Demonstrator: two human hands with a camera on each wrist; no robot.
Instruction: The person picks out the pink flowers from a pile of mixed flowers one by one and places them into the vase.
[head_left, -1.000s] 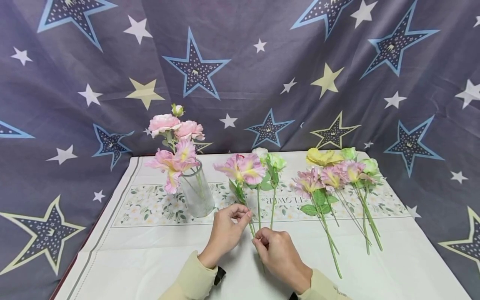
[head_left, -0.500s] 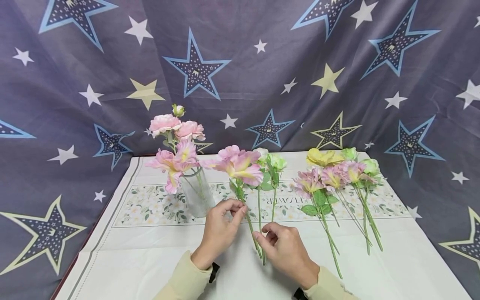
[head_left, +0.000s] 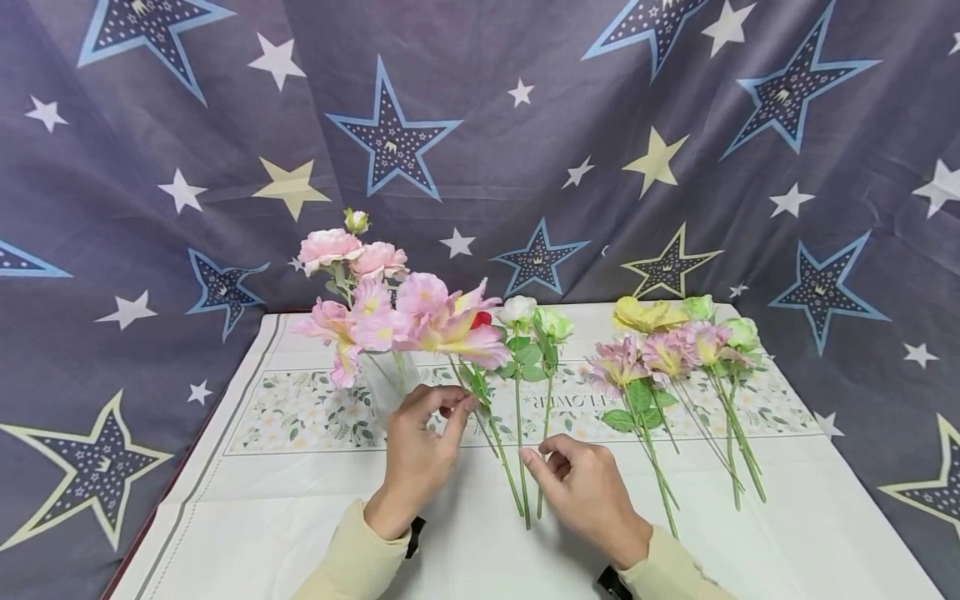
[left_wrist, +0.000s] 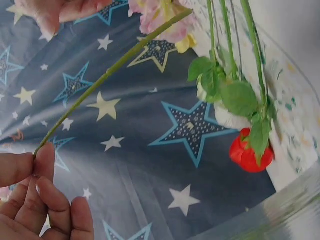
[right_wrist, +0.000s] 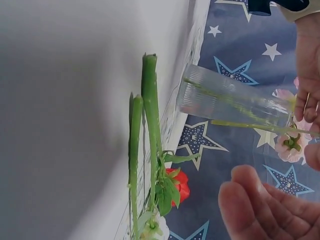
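Pink flower [head_left: 450,321]: raised above the desk [head_left: 247,533], its bloom between 12 and 1 o'clock from the left hand, its stem sloping toward 5 o'clock with the lower end free.
Right hand [head_left: 588,492]: fingers loosely bent and close together, pinching nothing; it is nearest the stems lying at 11 o'clock.
Left hand [head_left: 420,442]: thumb and forefinger pinch the pink flower's stem; the step in hand looks like carrying this flower over to the vase.
Right-side bunch: a yellow flower [head_left: 647,314], more pink blooms [head_left: 666,354] and green ones, lying at 1 o'clock from the right hand.
Middle stems: red flower [left_wrist: 245,155], white flower [head_left: 517,310] and pale green flower [head_left: 556,323], lying at 2 o'clock from the left hand.
Vase [right_wrist: 232,92]: upright at 11 o'clock from the left hand, with flowers already in it. The bloom hides its mouth in the head view, so the room left there is hard to judge. The next move would seem to call for lifting the stem end above the rim, then lowering it in.
Backdrop [head_left: 480,92]: star-printed cloth hanging behind, at 12 o'clock.
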